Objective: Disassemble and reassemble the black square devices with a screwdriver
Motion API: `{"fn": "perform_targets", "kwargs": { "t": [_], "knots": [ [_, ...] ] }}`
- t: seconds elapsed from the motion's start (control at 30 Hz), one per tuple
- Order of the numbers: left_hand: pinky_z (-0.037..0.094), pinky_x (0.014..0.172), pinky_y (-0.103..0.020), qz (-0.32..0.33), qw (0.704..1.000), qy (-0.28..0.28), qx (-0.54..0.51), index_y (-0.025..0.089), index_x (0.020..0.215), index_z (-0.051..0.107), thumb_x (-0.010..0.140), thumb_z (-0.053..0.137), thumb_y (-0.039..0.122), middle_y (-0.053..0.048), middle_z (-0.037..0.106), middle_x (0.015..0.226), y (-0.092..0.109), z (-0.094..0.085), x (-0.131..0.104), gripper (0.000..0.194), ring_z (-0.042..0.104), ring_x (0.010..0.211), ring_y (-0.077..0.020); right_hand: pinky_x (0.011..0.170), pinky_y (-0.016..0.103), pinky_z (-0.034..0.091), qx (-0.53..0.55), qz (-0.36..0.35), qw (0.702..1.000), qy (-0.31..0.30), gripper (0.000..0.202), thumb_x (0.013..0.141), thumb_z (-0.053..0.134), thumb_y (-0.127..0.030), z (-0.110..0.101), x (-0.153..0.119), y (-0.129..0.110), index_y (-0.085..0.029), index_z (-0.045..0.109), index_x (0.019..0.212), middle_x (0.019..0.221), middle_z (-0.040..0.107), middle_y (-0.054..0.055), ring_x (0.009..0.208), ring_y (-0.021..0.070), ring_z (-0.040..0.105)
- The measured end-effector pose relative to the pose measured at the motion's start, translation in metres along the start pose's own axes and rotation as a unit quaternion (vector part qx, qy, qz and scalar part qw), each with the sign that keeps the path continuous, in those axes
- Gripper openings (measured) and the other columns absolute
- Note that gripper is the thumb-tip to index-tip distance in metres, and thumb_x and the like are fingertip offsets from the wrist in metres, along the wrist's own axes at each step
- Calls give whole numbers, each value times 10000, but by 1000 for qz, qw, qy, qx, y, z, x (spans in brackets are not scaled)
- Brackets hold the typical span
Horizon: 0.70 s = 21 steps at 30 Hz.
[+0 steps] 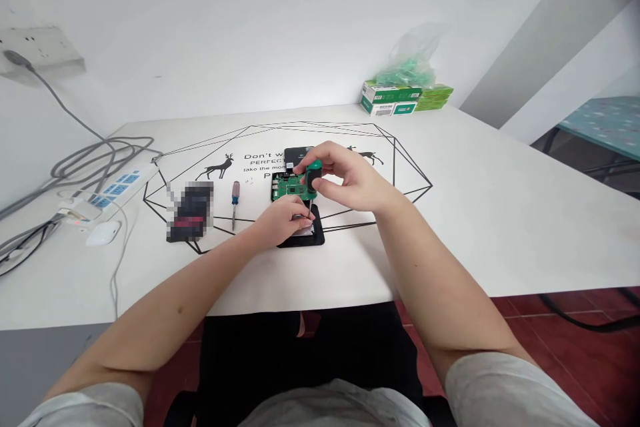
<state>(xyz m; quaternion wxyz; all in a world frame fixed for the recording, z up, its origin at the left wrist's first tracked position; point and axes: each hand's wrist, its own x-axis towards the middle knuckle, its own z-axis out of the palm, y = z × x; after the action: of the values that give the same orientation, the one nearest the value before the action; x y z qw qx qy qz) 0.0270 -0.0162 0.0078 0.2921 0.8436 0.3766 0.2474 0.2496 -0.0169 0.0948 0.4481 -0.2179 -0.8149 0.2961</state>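
Observation:
My right hand [345,177] is closed around the green and black handle of a screwdriver [313,177], which stands nearly upright with its shaft pointing down. The fingers of my left hand [284,220] are pinched together beside the lower shaft; what they hold is too small to tell. Under both hands lies an opened black device [320,237] with a silvery inner part, partly covered by my left hand. Against its far side is a green circuit board [286,187]. Beyond that sits a black cover [296,155], half hidden by my right hand.
A second screwdriver [235,203] lies to the left, near tiny light bits [249,181]. Further left are a blurred dark object [193,211], a white mouse-like case [103,233] and a power strip [117,190] with cables. Green boxes [393,95] stand against the wall.

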Motion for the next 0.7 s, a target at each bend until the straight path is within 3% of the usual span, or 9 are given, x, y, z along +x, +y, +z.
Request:
{"fn": "perform_targets", "kwargs": {
  "t": [0.43, 0.7],
  "knots": [
    [555, 1063, -480, -22, 999, -26, 35, 265, 999, 874, 980, 721, 251, -75, 703, 1077, 0, 6, 3, 155, 690, 1117, -307, 881, 410, 676, -37, 45, 998, -20, 295, 906, 745, -234, -2, -5, -3, -291, 751, 1196, 1198, 790, 40, 1036, 235, 779],
    [503, 1104, -536, -3, 995, -45, 93, 278, 1066, 829, 1044, 630, 226, -78, 661, 1117, 1, 5, -1, 207, 640, 1159, -312, 897, 458, 679, -70, 43, 997, 12, 283, 895, 815, -325, -3, -7, 4, -277, 725, 1158, 1135, 796, 44, 967, 243, 771]
  ]
}}
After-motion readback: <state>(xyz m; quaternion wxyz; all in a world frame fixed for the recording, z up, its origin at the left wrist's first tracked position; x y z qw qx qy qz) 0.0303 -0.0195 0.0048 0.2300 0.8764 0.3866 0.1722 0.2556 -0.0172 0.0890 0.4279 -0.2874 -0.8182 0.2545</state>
